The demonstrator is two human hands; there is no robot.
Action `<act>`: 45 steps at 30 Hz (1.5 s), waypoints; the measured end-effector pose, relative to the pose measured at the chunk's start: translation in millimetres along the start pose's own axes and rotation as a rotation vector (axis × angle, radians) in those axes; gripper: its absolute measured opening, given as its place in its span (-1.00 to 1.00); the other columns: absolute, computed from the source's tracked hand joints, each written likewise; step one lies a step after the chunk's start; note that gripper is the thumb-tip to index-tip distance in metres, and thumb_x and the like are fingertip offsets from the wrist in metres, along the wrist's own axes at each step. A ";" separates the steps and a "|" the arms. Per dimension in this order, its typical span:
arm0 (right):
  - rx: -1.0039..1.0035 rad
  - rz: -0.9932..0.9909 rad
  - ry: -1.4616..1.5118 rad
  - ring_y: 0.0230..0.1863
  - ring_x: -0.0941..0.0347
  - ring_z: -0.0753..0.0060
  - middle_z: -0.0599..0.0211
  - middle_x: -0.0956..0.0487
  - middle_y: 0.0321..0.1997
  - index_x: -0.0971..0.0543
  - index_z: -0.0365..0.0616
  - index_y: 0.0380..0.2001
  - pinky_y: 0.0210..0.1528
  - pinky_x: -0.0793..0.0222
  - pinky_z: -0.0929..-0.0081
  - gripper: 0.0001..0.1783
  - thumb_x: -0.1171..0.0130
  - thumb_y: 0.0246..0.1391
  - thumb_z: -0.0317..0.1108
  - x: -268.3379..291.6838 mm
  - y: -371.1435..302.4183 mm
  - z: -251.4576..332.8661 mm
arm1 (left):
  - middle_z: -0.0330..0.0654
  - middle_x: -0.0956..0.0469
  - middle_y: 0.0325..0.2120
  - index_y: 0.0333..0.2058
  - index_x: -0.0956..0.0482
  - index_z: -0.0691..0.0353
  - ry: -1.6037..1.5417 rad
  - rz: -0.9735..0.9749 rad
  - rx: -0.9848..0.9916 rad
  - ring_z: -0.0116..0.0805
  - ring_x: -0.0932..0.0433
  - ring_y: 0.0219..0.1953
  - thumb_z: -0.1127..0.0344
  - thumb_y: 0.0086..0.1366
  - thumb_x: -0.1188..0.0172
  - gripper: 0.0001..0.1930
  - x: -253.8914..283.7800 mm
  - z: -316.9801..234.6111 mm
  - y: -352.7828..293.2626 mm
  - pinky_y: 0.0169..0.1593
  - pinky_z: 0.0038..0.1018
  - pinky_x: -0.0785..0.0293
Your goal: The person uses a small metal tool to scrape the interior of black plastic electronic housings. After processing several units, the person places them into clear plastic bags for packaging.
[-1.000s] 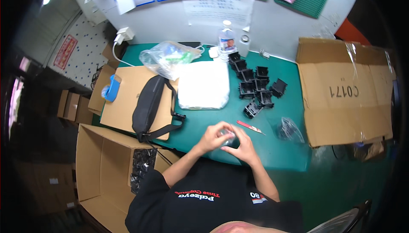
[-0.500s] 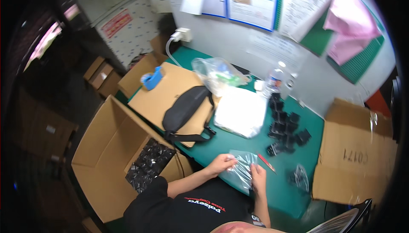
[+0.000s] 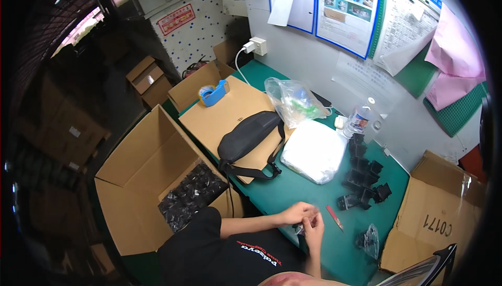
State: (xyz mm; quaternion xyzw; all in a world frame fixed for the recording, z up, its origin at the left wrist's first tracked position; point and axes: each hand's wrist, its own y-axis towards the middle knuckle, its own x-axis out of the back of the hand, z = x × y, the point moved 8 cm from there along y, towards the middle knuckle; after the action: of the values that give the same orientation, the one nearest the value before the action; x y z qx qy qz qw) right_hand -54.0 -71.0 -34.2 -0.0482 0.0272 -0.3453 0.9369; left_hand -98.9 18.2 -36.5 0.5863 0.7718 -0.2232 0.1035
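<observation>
My left hand (image 3: 297, 213) and my right hand (image 3: 315, 228) meet over the near edge of the green table (image 3: 272, 194), fingertips pinched together. Between and below them a little of a clear plastic bag (image 3: 299, 228) shows, bunched up; the fingers cover most of it. A red cutter-like tool (image 3: 334, 218) lies just right of my hands. Farther right sits a filled clear bag (image 3: 368, 241) with dark contents. Several black plastic parts (image 3: 361, 177) form a loose cluster beyond the red tool.
A white plastic-wrapped stack (image 3: 315, 151), a water bottle (image 3: 360, 118) and a black waist bag (image 3: 251, 137) on flat cardboard stand behind. At left an open carton (image 3: 123, 197) holds bagged black pieces; another carton (image 3: 418, 223) is at right. A blue tape dispenser (image 3: 214, 93) sits far left.
The bag was spread flat between my separated hands; now my hands have come together and the bag is bunched, mostly hidden. The whole view has shifted.
</observation>
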 end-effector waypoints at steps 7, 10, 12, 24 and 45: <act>-0.033 -0.282 0.045 -0.52 -0.55 0.43 0.26 -0.51 -0.46 -0.36 -0.19 -0.35 -0.45 -0.51 0.46 -0.85 -0.13 0.18 -0.59 68.4 -12.6 -13.4 | -0.21 -0.54 -0.51 -0.49 -0.43 0.28 0.780 -0.091 -0.119 -0.30 -0.60 -0.42 0.42 0.29 -0.31 -0.76 37.0 -14.1 0.9 -0.39 -0.39 -0.45; 0.175 -0.457 -0.453 -0.36 -0.58 0.21 0.19 -0.53 -0.38 -0.41 -0.21 -0.04 -0.28 -0.54 0.32 -0.62 -0.19 0.04 -0.58 67.8 -19.6 17.2 | -0.07 -0.53 -0.40 -0.39 -0.43 0.34 1.025 -0.130 -0.425 -0.01 -0.61 -0.35 0.56 0.23 -0.23 -0.88 0.8 -37.4 -4.6 -0.34 -0.31 -0.51; 0.059 -0.432 -0.382 -0.33 -0.59 0.05 0.09 -0.55 -0.35 -0.42 -0.18 -0.01 -0.23 -0.51 0.20 -0.57 -0.22 0.01 -0.54 61.6 -19.0 26.4 | -0.03 -0.53 -0.33 -0.28 -0.45 0.34 0.949 -0.128 -0.470 0.04 -0.60 -0.34 0.61 0.21 -0.18 -0.87 -21.0 -39.0 -6.5 -0.32 -0.27 -0.52; 0.031 -0.661 -0.358 -0.60 -0.35 0.07 0.12 -0.37 -0.60 -0.43 -0.12 -0.09 -0.48 -0.25 0.18 -0.67 -0.18 0.07 -0.61 104.3 -36.6 19.4 | -0.08 -0.43 -0.34 0.03 -0.46 0.27 1.100 -0.118 -0.461 -0.30 -0.45 -0.41 0.56 0.11 -0.31 -0.53 -23.2 -34.3 33.7 -0.30 -0.37 -0.45; -0.091 -0.595 -0.391 -0.31 -0.61 -0.22 -0.06 -0.68 -0.32 -0.62 0.00 0.05 -0.19 -0.52 -0.05 -0.66 -0.05 0.25 -0.33 124.7 -74.7 23.5 | 0.08 -0.56 -0.07 0.22 -0.34 0.36 1.602 -0.070 -0.559 0.16 -0.61 -0.07 0.08 0.18 -0.42 -0.26 -98.4 -34.1 128.4 -0.08 -0.06 -0.56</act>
State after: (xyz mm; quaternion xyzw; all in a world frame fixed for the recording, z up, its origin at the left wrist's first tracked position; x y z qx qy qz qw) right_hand -5.4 -206.9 -4.9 -0.1610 -0.1525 -0.5857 0.7796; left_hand 55.4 -23.1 6.4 0.4959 0.6564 0.4555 -0.3402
